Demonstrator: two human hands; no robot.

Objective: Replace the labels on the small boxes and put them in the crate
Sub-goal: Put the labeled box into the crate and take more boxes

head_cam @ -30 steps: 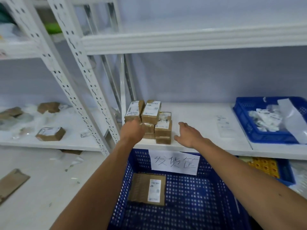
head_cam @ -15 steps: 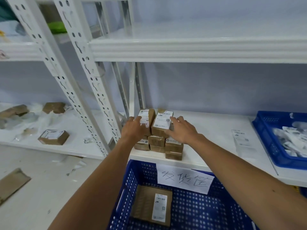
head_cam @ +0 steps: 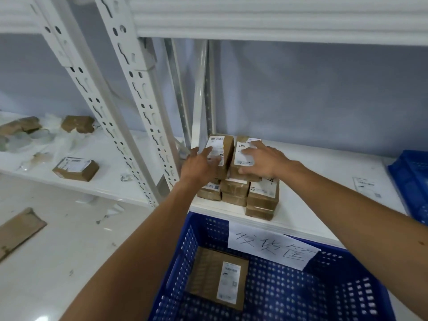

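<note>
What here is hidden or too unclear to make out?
Head view:
- Print on the white labels of the stacked brown cardboard boxes: too small, blurred.
- Whether left hand and right hand grip or merely rest on the top boxes: hidden under the palms.
- Contents of the blue plastic tray: cut off by the right edge.
</note>
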